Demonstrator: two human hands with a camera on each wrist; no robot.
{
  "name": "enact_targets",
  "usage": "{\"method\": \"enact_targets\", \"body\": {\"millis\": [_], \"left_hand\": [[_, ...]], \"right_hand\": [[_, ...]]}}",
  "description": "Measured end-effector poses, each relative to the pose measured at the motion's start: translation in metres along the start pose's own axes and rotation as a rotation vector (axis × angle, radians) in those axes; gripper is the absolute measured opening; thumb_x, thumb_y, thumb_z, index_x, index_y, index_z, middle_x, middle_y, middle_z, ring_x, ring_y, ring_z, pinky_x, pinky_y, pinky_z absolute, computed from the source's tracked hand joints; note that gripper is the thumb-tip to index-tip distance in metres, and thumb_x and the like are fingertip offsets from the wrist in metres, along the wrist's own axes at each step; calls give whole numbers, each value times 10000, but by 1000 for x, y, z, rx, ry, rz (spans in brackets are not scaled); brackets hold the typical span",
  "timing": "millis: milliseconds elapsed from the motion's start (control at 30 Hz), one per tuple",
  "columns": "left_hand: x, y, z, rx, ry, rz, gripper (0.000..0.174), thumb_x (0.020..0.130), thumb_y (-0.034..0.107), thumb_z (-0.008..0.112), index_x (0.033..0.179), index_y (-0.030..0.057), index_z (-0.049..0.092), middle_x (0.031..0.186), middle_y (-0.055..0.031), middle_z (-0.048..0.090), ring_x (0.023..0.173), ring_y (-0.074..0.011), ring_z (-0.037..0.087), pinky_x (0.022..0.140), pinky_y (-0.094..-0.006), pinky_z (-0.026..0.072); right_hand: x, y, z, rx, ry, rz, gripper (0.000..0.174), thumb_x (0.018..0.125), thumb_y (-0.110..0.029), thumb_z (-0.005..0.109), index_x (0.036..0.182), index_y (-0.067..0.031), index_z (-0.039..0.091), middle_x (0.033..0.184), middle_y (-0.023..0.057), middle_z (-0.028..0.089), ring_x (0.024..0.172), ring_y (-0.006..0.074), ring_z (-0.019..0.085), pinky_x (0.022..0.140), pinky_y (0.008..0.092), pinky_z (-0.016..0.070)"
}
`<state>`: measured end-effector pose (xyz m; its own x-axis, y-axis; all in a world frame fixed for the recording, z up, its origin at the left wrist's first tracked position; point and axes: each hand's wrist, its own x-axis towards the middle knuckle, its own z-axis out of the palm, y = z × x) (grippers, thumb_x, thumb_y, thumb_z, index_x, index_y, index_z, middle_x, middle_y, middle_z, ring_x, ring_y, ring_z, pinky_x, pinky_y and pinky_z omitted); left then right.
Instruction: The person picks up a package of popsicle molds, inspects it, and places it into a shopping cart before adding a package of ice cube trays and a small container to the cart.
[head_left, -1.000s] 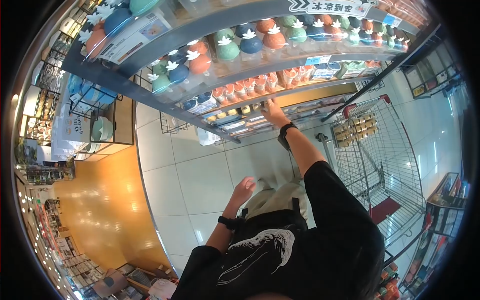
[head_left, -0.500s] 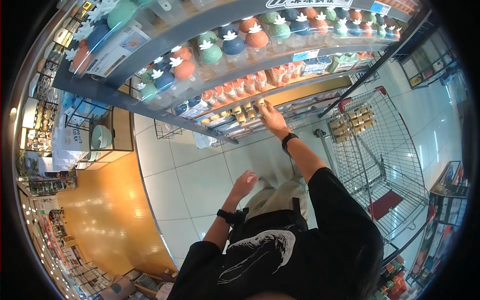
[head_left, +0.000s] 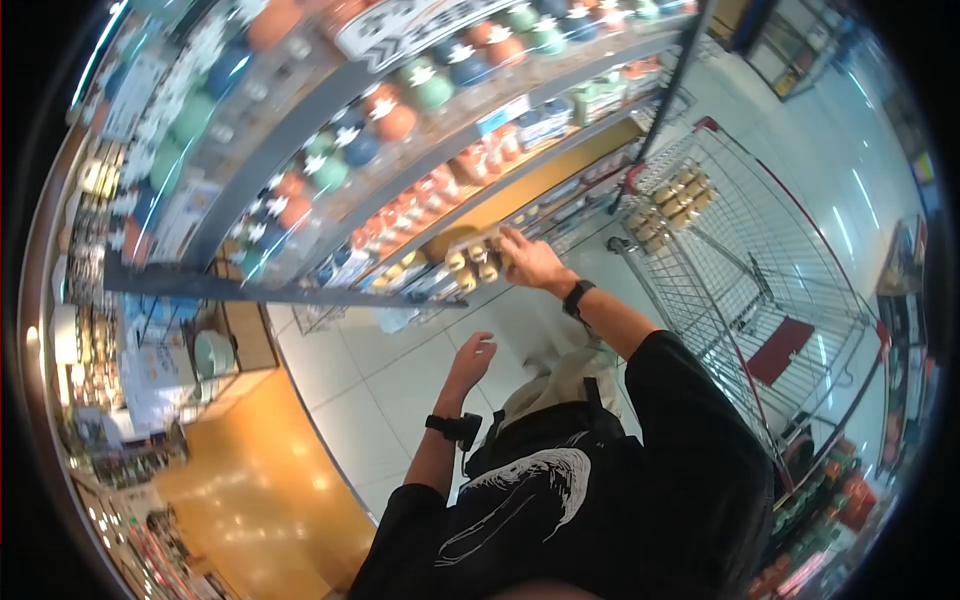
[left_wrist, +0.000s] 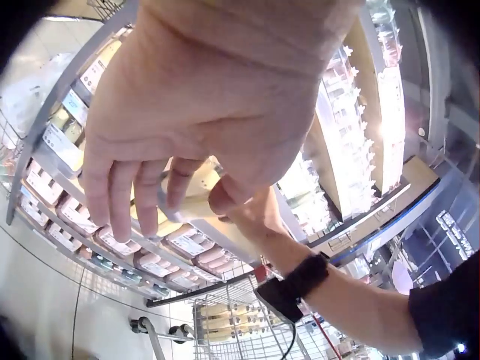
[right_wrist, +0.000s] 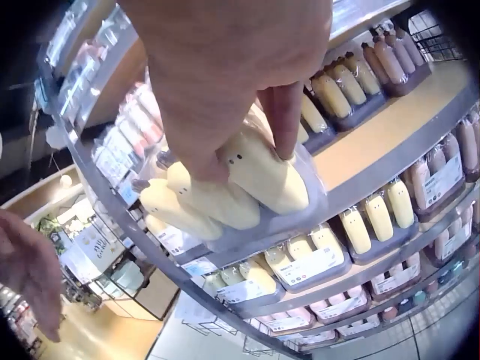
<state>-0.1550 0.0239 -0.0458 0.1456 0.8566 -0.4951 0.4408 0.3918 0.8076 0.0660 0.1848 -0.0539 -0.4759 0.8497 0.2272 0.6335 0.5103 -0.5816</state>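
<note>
My right hand (head_left: 532,265) grips a pack of yellow, banana-shaped figures (right_wrist: 217,206) with dotted eyes, set in a greyish tray under clear wrap. In the right wrist view, thumb and fingers pinch around one figure at the pack's upper end. The pack hangs tilted in front of the lower shelves (right_wrist: 360,165). My left hand (head_left: 470,358) hovers before my body, its fingers loosely bent and nothing in them. From the left wrist, part of the yellow pack shows behind those fingers (left_wrist: 120,195).
A wire shopping cart (head_left: 760,270) on my right carries several similar yellow packs (head_left: 672,205). Rows of round green, blue and orange items (head_left: 430,85) with white leaf tops fill upper shelves. A tiled floor (head_left: 400,375) lies below; a display stand (head_left: 250,340) is on the left.
My right hand has drawn the yellow pack out of the shelf and towards me. My left hand has risen slightly. The head view has turned, so shelves and cart appear shifted.
</note>
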Motion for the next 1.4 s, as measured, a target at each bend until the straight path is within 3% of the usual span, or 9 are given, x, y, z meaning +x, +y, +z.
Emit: {"method": "enact_targets", "body": {"millis": [133, 300, 400, 600, 833, 1033, 1200, 1333, 1400], "left_hand": [[17, 32, 14, -37, -119, -35, 348, 925, 244, 594, 1206, 40, 573, 1007, -105, 673, 926, -196, 646, 793, -312, 489], [83, 71, 65, 80, -249, 107, 357, 917, 250, 618, 1216, 62, 568, 973, -116, 687, 919, -193, 658, 778, -332, 504], [114, 142, 106, 261, -352, 243, 382, 904, 279, 625, 1220, 73, 563, 992, -143, 693, 946, -268, 671, 797, -368, 513], [175, 255, 205, 755, -347, 638, 422, 869, 321, 619, 1215, 86, 563, 1144, -161, 633, 1060, -361, 610, 883, -447, 499], [233, 269, 328, 921, -326, 996, 411, 772, 319, 701, 1113, 93, 652, 1111, -122, 627, 1130, -309, 517, 1040, -473, 352], [255, 242, 356, 967, -487, 533, 442, 802, 364, 677, 1141, 81, 656, 1140, -108, 636, 1253, -342, 464, 1141, -579, 169], [251, 226, 347, 1024, -463, 555, 432, 792, 343, 688, 1125, 70, 657, 1117, -113, 648, 1278, -350, 447, 1151, -597, 111], [250, 228, 345, 909, -440, 587, 400, 801, 341, 691, 1113, 93, 654, 1094, -106, 659, 1245, -322, 489, 1151, -577, 130], [251, 233, 344, 840, -488, 559, 378, 806, 327, 689, 1106, 101, 654, 1069, -98, 664, 1212, -294, 514, 1141, -589, 143]], "right_hand": [[-80, -3, -71, 166, 25, 212, 635, 661, -212, 767, 1201, -123, 445, 1272, 180, 507, 896, 420, 635, 741, 482, 543], [-175, 21, -179, 280, 428, 673, 667, 630, -217, 815, 1167, -63, 451, 1009, 196, 595, 817, 327, 625, 716, 409, 521], [-224, 78, -232, 209, 640, 802, 668, 632, -216, 814, 1128, -3, 419, 969, 189, 564, 865, 286, 586, 738, 410, 513], [-294, 226, -301, -113, 680, 1149, 715, 629, -296, 802, 1124, 42, 414, 986, 249, 567, 922, 380, 612, 785, 444, 518], [-346, 383, -243, -99, 683, 1355, 757, 628, -316, 847, 1127, -37, 351, 1113, 265, 492, 970, 477, 586, 817, 494, 526], [-339, 449, -193, -45, 639, 1454, 714, 658, -208, 808, 1180, 2, 369, 1142, 299, 513, 1108, 467, 510, 868, 489, 510], [-343, 493, -149, -143, 672, 1338, 594, 739, -196, 696, 1220, 39, 439, 1192, 275, 521, 1131, 445, 492, 970, 496, 439], [-394, 548, -110, 80, 318, 1187, 795, 729, -246, 699, 1387, 46, 363, 1320, 291, 470, 1255, 418, 403, 1064, 461, 351], [-392, 529, -91, 49, 779, 1232, 914, 708, -290, 726, 1443, 42, 295, 1351, 295, 432, 1287, 428, 360, 1080, 450, 325]]}}
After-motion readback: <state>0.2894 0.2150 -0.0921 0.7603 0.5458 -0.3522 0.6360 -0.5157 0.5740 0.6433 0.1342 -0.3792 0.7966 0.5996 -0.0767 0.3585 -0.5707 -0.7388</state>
